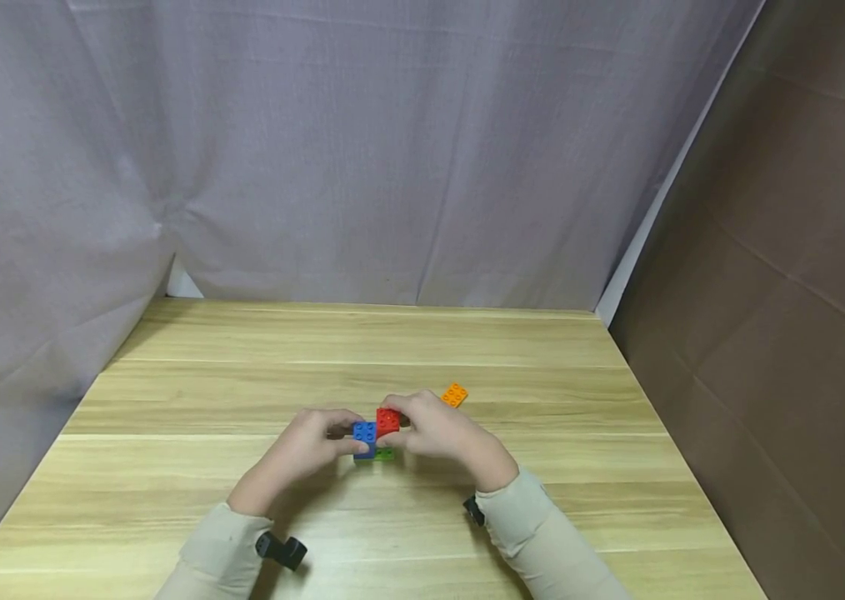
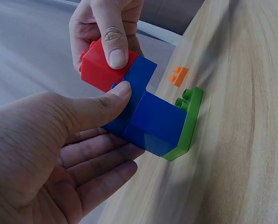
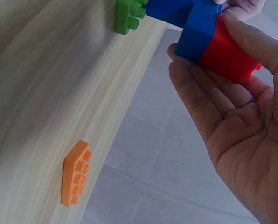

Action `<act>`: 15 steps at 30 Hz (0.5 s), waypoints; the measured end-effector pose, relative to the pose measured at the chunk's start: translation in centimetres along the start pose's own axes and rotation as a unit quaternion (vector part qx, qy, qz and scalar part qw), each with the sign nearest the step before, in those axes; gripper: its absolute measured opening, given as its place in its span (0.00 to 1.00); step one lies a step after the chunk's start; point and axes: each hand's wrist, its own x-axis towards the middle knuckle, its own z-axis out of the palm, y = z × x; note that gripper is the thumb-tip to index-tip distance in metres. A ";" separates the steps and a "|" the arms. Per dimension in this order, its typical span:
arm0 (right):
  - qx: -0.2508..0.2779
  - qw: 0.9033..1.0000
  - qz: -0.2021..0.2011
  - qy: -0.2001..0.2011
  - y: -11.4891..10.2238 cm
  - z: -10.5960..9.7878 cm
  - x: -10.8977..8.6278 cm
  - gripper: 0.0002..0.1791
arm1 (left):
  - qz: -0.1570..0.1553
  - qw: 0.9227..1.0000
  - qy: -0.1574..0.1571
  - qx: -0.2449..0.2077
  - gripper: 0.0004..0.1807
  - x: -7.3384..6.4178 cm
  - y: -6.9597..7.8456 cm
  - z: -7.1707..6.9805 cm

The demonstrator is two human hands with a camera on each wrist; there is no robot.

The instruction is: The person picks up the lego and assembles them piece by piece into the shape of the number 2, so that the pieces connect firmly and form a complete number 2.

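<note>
A small stack of toy building bricks stands on the table. At its bottom lies a thin green brick (image 2: 192, 119), with studs bare at one end. On that sits a blue brick (image 2: 155, 122), and a second blue brick (image 2: 142, 77) lies across the top, jutting past it to the right. A red brick (image 1: 387, 419) is on the jutting end, against the upper blue brick. My left hand (image 1: 312, 443) pinches the upper blue brick between thumb and fingers. With thumb and fingers, my right hand (image 1: 437, 429) grips the red brick; its fingertips also reach beneath the blue one.
A flat orange brick (image 1: 455, 394) lies studs up on the wooden table (image 1: 242, 375), just beyond my right hand. Grey cloth (image 1: 355, 167) hangs behind the table, and a brown cloth (image 1: 782, 292) hangs along the right side.
</note>
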 end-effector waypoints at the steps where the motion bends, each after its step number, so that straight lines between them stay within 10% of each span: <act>1: 0.000 1.000 0.000 0.001 0.1 0.0 0.0 0.14 | 0.000 1.000 0.000 -0.001 0.17 0.0 0.0 0.0; 15: 0.007 1.000 0.000 0.008 0.4 0.3 0.0 0.14 | -0.008 1.000 -0.001 -0.005 0.16 0.0 0.1 0.0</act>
